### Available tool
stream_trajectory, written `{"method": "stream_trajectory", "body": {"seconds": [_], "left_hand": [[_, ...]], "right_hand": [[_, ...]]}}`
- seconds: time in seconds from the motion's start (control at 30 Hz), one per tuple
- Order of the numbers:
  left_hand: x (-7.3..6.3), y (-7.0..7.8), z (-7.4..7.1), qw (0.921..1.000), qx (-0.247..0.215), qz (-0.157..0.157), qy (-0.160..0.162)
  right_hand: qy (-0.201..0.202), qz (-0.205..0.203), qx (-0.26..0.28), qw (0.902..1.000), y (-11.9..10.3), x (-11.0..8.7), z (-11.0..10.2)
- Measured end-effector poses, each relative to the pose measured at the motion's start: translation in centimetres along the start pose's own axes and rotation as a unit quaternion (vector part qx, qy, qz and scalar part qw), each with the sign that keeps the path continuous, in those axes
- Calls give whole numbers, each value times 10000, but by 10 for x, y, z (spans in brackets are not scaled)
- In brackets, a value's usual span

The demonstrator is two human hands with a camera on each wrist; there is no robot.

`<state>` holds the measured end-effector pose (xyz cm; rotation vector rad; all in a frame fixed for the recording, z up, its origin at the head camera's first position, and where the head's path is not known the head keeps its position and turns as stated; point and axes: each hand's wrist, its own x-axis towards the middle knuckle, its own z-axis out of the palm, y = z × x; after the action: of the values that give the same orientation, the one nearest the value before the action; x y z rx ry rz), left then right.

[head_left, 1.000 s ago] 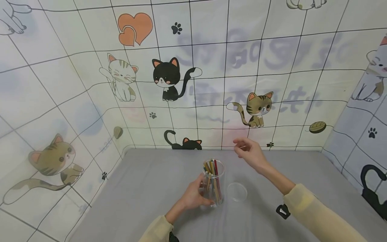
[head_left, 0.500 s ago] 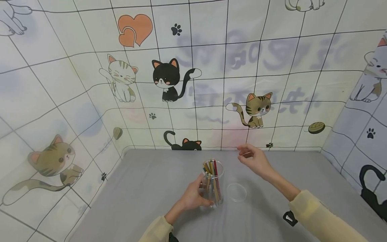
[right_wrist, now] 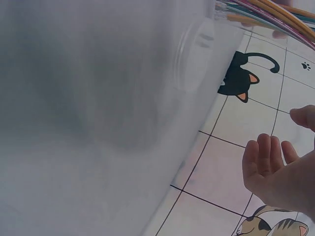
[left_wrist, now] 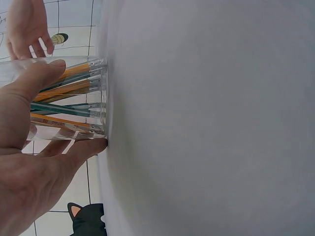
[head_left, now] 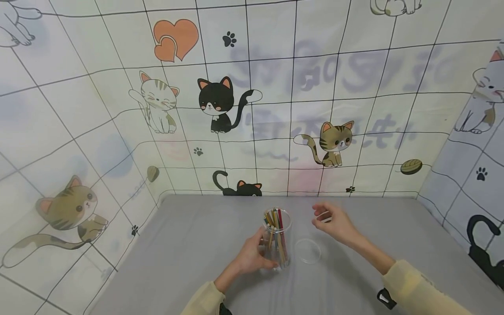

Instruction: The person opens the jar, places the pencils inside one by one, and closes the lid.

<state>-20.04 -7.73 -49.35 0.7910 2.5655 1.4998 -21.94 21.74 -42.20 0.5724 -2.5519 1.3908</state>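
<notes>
A clear jar (head_left: 285,238) stands upright on the grey table, holding several pencils (head_left: 278,218) in yellow, red and green tones. My left hand (head_left: 252,253) grips its side, thumb and fingers curled round the lower part. In the left wrist view the pencils (left_wrist: 69,101) show through the jar's wall, their eraser ends at its base. A round clear lid (head_left: 308,251) lies flat on the table just right of the jar. Above and beyond the lid, my right hand (head_left: 334,223) hovers with loosely bent fingers and nothing in them; the right wrist view shows that hand (right_wrist: 280,169) in the air.
The grey table (head_left: 189,236) runs back to a white grid-lined cloth wall (head_left: 271,131) printed with cartoon cats. Similar cloth closes in the left and right sides. A black strap piece (head_left: 386,298) hangs by the right sleeve (head_left: 417,284).
My right hand has come down and slightly right, from against the back wall to over the table. The left hand and jar have stayed in place.
</notes>
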Motion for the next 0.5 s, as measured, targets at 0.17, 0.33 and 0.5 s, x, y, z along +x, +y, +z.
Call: {"method": "stream_trajectory", "body": {"seconds": [0.17,0.33,0.5], "left_hand": [[0,-1,0,10000,-21,12,2],[0,-1,0,10000,-32,38,11],[0,0,0,10000,-17,19,-1]], "right_hand": [[-72,-54,-37,10000,5,-7,4],[-130,-239,-307,9992,9,-11,8],[-174,-484,-562,9971,15,-17,12]]}}
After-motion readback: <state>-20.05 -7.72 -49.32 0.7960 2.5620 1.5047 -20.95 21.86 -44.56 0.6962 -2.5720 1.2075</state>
